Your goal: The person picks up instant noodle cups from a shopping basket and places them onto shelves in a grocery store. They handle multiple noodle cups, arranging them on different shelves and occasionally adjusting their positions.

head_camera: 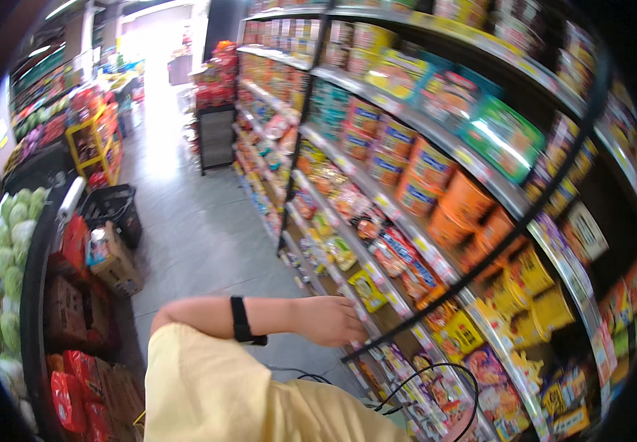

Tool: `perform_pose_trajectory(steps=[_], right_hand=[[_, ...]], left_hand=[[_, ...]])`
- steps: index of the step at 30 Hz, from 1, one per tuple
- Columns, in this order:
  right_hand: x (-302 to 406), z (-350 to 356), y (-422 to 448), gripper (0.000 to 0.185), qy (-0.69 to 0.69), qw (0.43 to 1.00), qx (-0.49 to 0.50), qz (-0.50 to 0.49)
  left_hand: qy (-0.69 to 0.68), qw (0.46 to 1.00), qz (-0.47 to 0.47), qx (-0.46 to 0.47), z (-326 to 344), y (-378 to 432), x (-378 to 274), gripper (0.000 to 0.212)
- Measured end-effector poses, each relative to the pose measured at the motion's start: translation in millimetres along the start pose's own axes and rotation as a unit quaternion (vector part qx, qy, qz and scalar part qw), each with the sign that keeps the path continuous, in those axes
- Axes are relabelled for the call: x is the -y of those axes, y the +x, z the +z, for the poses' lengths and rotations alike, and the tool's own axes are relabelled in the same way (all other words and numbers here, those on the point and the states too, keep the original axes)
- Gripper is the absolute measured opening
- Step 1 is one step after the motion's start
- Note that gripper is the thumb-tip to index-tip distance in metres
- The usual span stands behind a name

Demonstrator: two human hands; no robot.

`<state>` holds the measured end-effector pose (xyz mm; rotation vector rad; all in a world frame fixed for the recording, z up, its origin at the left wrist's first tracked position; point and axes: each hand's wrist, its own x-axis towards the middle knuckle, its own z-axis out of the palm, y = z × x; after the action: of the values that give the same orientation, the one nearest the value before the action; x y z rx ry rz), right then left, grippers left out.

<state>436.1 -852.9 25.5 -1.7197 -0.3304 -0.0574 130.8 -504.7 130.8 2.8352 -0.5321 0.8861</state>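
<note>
My left hand (334,321) stretches across my front to the lower shelves on the right, its back towards me. Its fingertips are blurred and lie over a shelf's front edge, close to a yellow snack packet (367,289); whether they hold anything does not show. A black band (241,320) circles the left wrist, below a pale yellow sleeve (202,381). At the bottom edge a small patch of skin, seemingly my right hand (463,424), shows beside a looped black cable (476,387); its fingers cannot be made out.
Tall shelves hold instant noodle tubs (420,177), orange buckets (459,207), yellow buckets (528,282) and packets. Grey floor (202,221) runs ahead. At left are green vegetables (11,265), a cardboard box (114,265), a black basket (111,207) and red packages (69,398). A dark stand (218,135) stands beyond.
</note>
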Motion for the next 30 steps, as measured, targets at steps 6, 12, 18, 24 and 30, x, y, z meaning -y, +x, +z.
perform_pose_trajectory(steps=[6,12,18,24,30], right_hand=[[22,235,-43,0.014,-0.113,0.954,0.259,-0.101],[155,414,-176,0.012,0.174,0.777,0.604,-0.02],[207,503,-263,0.018,0.003,0.703,0.69,-0.171],[204,608,-287,0.025,0.008,0.677,0.707,-0.204],[187,738,-263,0.026,-0.021,0.717,0.68,-0.152]], left_hand=[[0.048,0.813,-0.543,0.205,0,-303,-93,0.019],[-0.039,0.587,-0.807,0.053,18,-412,-245,0.025],[0.007,0.522,-0.852,-0.025,19,-430,-258,0.024],[-0.01,0.523,-0.848,-0.083,1,-447,-192,0.025],[-0.057,0.509,-0.858,-0.038,-25,-503,-88,0.027]])
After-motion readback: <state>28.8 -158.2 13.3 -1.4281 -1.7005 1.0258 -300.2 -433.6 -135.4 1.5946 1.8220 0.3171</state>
